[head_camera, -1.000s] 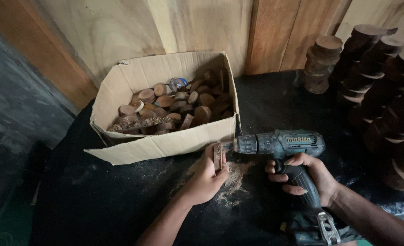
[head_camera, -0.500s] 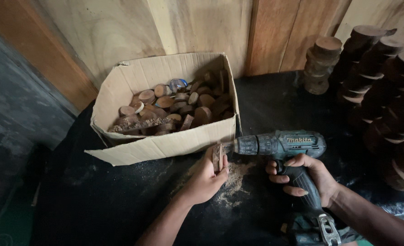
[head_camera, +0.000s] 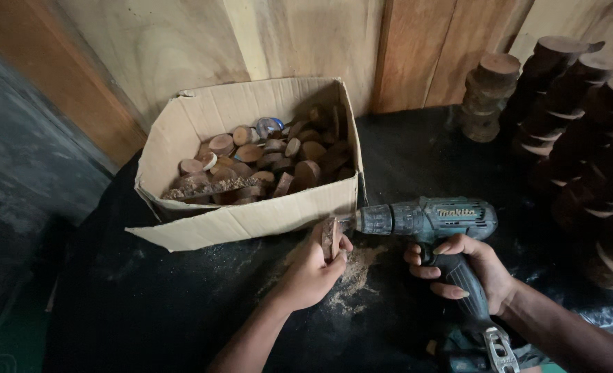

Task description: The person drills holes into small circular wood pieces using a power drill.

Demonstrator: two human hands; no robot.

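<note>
Two hands: both mine, both busy on the dark tabletop (head_camera: 147, 304).
Left hand (head_camera: 310, 273): closed around a small wood slice (head_camera: 330, 237), held on edge just in front of the cardboard box (head_camera: 251, 220).
Right hand (head_camera: 469, 269): wrapped around the grip of the teal cordless drill (head_camera: 427, 220), bit against the slice.
Sawdust (head_camera: 351, 276): under the slice.
Box: full of wood slices.
Stacked wood rounds (head_camera: 562, 103): at right.

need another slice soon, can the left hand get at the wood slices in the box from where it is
Probably yes, once freed. The left hand holds a wood slice against the drill, just outside the cardboard box. The box is open on top, nothing covers the wood slices.
</note>
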